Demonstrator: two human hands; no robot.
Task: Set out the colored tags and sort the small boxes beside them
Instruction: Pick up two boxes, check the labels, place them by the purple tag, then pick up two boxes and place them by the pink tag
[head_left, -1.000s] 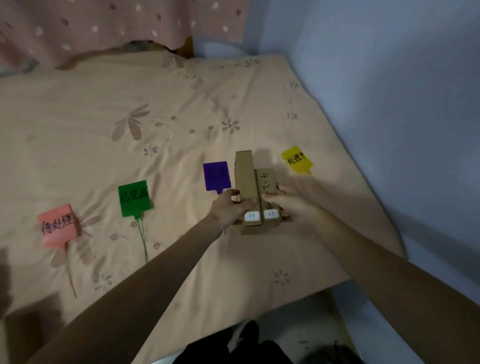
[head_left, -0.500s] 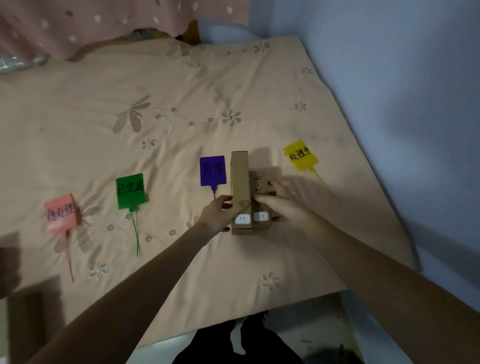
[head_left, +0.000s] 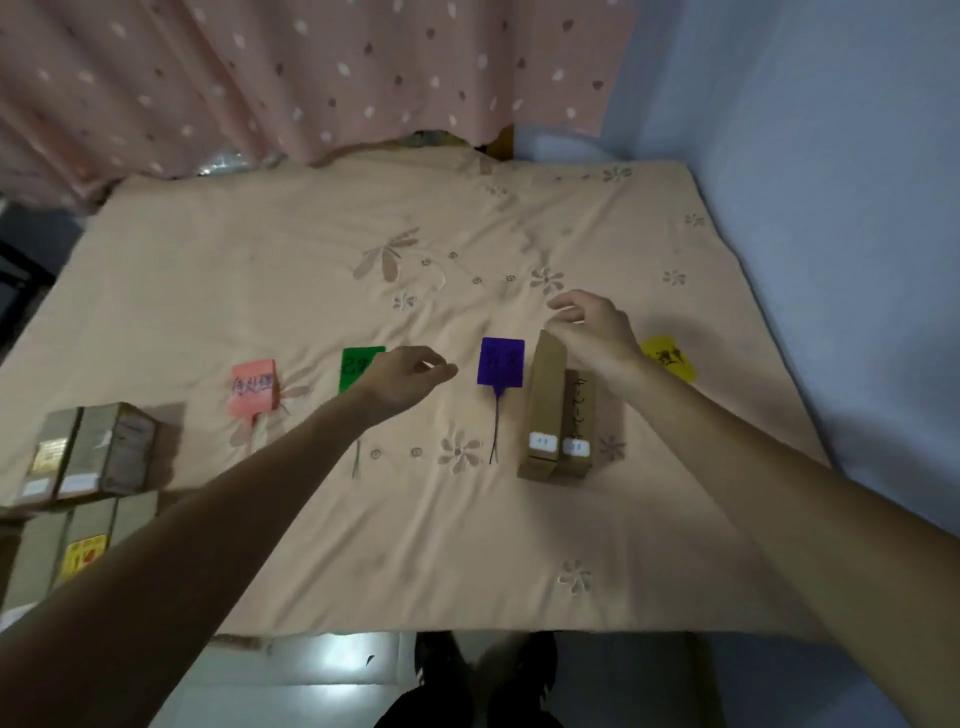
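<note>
Four tags lie in a row on the beige cloth: a pink tag (head_left: 253, 387), a green tag (head_left: 354, 364) partly under my wrist, a purple tag (head_left: 500, 361) and a yellow tag (head_left: 670, 357). Two slim brown boxes (head_left: 545, 405) (head_left: 579, 421) lie side by side between the purple and yellow tags, white labels toward me. My left hand (head_left: 408, 376) hovers between the green and purple tags, fingers loosely curled, holding nothing. My right hand (head_left: 597, 327) floats above the far end of the two boxes, fingers apart, empty.
More brown boxes (head_left: 88, 449) are stacked at the left edge of the cloth, with another group (head_left: 67, 551) nearer me. A pink dotted curtain (head_left: 311, 78) hangs behind, and a blue wall (head_left: 831, 208) runs along the right. The floor (head_left: 322, 670) shows below.
Both hands have let go of the two boxes, which now lie on the cloth. The left hand moved left, the right hand lifted beyond the boxes. The view widened, showing the stacked boxes.
</note>
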